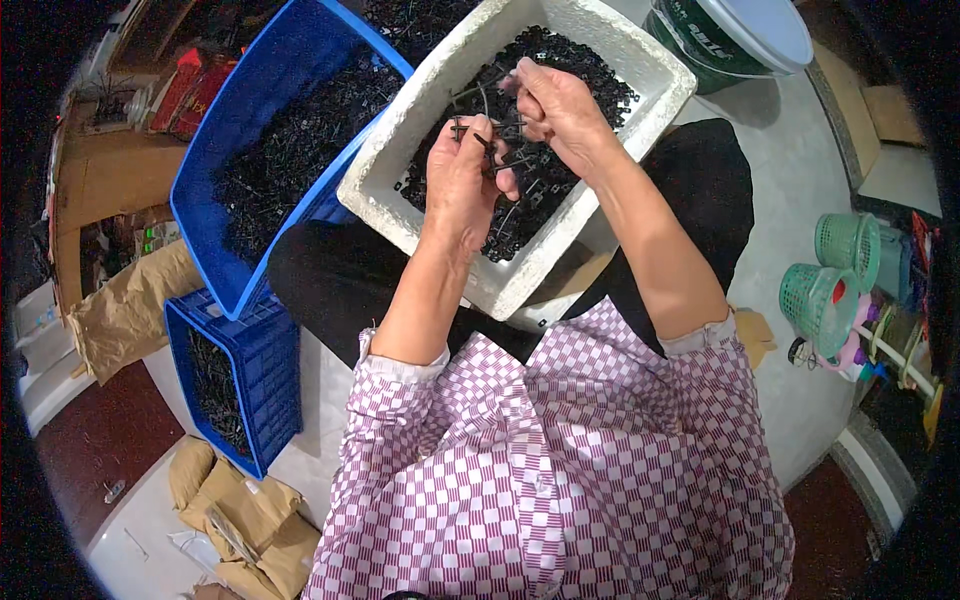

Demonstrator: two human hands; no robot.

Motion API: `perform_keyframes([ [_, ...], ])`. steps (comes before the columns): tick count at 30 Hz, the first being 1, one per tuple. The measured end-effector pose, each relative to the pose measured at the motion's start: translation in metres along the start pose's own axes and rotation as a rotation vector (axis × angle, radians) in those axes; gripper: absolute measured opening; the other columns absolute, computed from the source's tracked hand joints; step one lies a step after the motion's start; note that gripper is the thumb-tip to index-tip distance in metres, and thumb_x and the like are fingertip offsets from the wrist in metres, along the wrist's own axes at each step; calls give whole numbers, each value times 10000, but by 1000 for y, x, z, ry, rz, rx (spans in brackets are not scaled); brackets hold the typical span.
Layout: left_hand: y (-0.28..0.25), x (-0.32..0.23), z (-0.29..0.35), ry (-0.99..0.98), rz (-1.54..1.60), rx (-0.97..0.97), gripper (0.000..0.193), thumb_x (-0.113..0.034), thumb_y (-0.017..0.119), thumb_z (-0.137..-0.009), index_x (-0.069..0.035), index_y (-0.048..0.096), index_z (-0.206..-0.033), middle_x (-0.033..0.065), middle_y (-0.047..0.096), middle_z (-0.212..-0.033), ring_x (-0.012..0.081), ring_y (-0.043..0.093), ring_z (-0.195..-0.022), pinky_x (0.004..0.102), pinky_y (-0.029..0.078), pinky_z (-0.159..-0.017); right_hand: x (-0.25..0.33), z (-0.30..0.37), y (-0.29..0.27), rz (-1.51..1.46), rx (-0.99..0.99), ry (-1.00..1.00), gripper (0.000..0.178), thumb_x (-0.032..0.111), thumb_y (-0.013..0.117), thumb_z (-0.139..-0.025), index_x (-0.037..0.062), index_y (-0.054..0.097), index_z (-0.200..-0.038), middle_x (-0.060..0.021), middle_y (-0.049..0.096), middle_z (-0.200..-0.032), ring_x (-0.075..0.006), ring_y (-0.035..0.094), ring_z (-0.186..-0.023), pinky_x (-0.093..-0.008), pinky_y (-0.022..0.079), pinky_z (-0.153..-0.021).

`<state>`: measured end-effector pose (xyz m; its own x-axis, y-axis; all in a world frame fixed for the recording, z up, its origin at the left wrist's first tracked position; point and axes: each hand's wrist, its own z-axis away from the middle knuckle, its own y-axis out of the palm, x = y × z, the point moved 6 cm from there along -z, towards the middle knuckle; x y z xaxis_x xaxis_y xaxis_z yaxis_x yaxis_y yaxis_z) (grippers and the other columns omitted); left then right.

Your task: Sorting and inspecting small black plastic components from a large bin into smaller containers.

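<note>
Over a white foam box point(372, 180) my two hands work close together. My left hand point(460, 185) is closed round a bunch of thin black plastic sprues point(487, 140), whose ends stick out between thumb and fingers. Just to its right, my right hand point(562, 112) is pinched; its fingertips hide whatever they hold, if anything. Many small black plastic pieces point(545, 205), some square with a hole, cover the bottom of the box below both hands. The box sits tilted between my legs.
A large blue bin point(225, 125) of black plastic parts stands at the left, with a smaller blue crate point(272, 375) nearer me. Brown paper sacks point(260, 525) lie at lower left. A green bucket point(695, 45) stands far right; green baskets point(815, 300) stand at the right.
</note>
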<state>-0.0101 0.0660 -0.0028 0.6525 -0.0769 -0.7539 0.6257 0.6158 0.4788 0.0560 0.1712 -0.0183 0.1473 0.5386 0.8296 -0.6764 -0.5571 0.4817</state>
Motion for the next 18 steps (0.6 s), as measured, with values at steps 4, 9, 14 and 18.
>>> perform_keyframes([
  [4,-10,-5,-3,61,-6,-39,157,-222,502,-893,-76,454,-862,25,477,-660,111,451,-425,238,396,-348,2,10,25,195,114,-1,199,259,516,-884,69,550,-836,60,439,-625,-18,363,-514,-179,284,-438],
  [9,-13,-4,-5,158,-127,-30,166,-219,497,-895,-61,454,-868,25,469,-649,102,450,-426,223,388,-347,5,5,24,567,112,-363,180,231,531,-873,60,536,-819,39,478,-679,-30,391,-538,-189,310,-451],
  [14,-2,-1,-3,249,-274,17,169,-214,491,-898,-53,450,-866,26,459,-638,96,444,-425,219,389,-350,-7,-5,6,410,-70,-190,160,192,530,-868,52,519,-793,20,482,-683,-54,404,-552,-199,326,-470],
  [18,-1,-1,5,197,-256,-4,162,-209,489,-899,-55,449,-863,25,461,-631,98,442,-424,222,395,-355,-12,-15,-27,27,-256,-44,137,154,522,-865,52,511,-774,3,500,-710,-77,426,-583,-201,338,-491],
])
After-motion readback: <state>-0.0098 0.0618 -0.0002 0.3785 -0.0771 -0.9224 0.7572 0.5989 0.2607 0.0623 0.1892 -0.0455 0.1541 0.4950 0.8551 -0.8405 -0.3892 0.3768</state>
